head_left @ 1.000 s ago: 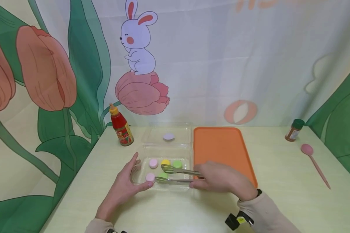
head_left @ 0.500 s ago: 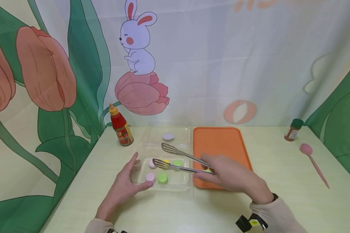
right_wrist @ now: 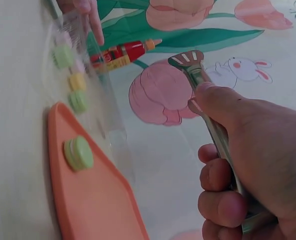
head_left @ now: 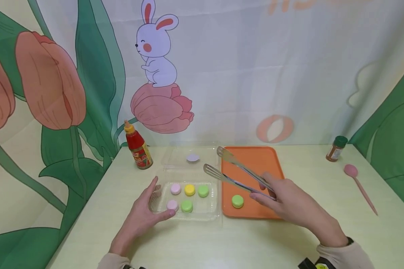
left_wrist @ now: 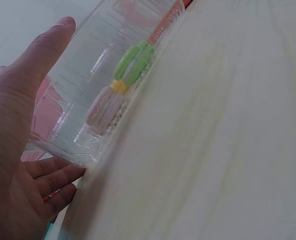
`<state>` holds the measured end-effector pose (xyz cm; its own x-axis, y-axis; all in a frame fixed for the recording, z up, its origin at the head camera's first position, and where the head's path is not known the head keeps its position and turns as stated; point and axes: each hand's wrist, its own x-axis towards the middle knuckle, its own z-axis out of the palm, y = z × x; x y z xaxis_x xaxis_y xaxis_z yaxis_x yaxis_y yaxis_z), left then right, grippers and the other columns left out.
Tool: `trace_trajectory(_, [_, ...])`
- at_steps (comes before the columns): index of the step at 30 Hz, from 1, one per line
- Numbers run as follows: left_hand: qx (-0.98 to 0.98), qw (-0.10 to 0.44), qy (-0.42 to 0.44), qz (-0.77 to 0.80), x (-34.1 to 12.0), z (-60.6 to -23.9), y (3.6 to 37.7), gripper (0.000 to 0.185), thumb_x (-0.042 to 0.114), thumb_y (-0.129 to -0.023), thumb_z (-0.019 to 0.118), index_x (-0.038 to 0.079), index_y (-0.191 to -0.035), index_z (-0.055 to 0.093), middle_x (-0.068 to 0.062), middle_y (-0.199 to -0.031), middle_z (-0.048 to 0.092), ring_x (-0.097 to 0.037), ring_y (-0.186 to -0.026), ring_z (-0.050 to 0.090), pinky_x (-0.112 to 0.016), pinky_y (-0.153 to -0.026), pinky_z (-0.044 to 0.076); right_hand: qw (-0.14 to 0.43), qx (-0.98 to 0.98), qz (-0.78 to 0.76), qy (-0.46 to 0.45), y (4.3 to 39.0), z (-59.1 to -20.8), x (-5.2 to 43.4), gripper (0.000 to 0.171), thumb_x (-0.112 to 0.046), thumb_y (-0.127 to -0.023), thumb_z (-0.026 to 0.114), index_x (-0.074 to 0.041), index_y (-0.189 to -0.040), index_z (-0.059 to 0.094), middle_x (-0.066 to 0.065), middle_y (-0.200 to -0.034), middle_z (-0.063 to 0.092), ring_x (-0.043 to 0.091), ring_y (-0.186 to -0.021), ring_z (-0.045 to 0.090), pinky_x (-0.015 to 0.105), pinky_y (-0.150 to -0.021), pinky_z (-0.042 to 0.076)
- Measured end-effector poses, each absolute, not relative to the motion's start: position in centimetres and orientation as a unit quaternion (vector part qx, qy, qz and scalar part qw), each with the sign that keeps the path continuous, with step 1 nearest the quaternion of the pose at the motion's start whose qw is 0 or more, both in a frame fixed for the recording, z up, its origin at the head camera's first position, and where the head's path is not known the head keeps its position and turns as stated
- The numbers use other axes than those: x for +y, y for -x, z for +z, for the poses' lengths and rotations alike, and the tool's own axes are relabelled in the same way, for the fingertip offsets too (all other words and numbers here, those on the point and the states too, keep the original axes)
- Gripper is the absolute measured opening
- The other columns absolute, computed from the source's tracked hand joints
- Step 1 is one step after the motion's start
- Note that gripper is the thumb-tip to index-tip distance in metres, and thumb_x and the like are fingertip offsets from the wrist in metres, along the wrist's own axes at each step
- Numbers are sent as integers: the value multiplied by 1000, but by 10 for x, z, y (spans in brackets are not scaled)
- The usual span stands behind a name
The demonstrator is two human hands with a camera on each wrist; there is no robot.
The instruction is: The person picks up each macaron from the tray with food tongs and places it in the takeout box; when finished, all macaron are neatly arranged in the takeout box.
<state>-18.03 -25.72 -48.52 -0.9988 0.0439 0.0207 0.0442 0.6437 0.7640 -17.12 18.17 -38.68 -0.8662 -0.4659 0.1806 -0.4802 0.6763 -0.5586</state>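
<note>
My left hand (head_left: 139, 215) grips the left end of a clear plastic clamshell box (head_left: 208, 213), thumb along the front and fingers at the side. Two pink macarons (head_left: 176, 188), a yellow macaron (head_left: 189, 189) and two green macarons (head_left: 203, 191) sit in its base. Another green macaron (head_left: 237, 201) lies on the orange tray (head_left: 256, 160), at its front left. In my right hand (head_left: 289, 200) I hold metal tongs (head_left: 237, 182) above the tray. Their slotted ends are spread apart with nothing between them, pointing left over the tray's left edge.
The box's lid (head_left: 175, 158) lies folded back, with a small pale lilac oval (head_left: 193, 158) on it. A red sauce bottle (head_left: 138, 149) stands at the back left. At the right are a green-capped spice jar (head_left: 337, 148) and a pink spoon (head_left: 360, 185).
My right hand has moved right and the tongs have lifted from over the box to above the tray. A green macaron now shows on the tray. My left hand stays at the box.
</note>
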Motion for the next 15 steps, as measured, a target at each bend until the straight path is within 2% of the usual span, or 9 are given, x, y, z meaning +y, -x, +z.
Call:
trace_trajectory(5, [-908,2,25,-419,-258,-485,180,125,62,-71,90,43,-165,10,-4,-166,36,-30,-152,35,-63,-122,25,27,-923,303,-237,163,-397,202,30,-55,-100,62,-27,-98,52,-15,-55,35,1,-45,33,20,-42,30])
trace_trajectory(10, [-909,2,23,-417,-258,-484,179,126,61,-71,90,38,-167,11,-4,-166,36,-30,-153,33,-63,-122,24,34,-928,292,-230,154,-408,216,28,-53,-100,63,-27,-98,52,-17,-56,33,-1,-46,31,19,-43,29])
trace_trajectory(15, [-909,-2,21,-417,-256,-484,180,127,61,-71,90,37,-167,12,-4,-166,36,-30,-153,34,-63,-122,25,5,-929,298,-221,146,-421,226,30,-53,-99,64,-25,-97,53,-16,-60,35,-1,-49,31,19,-44,29])
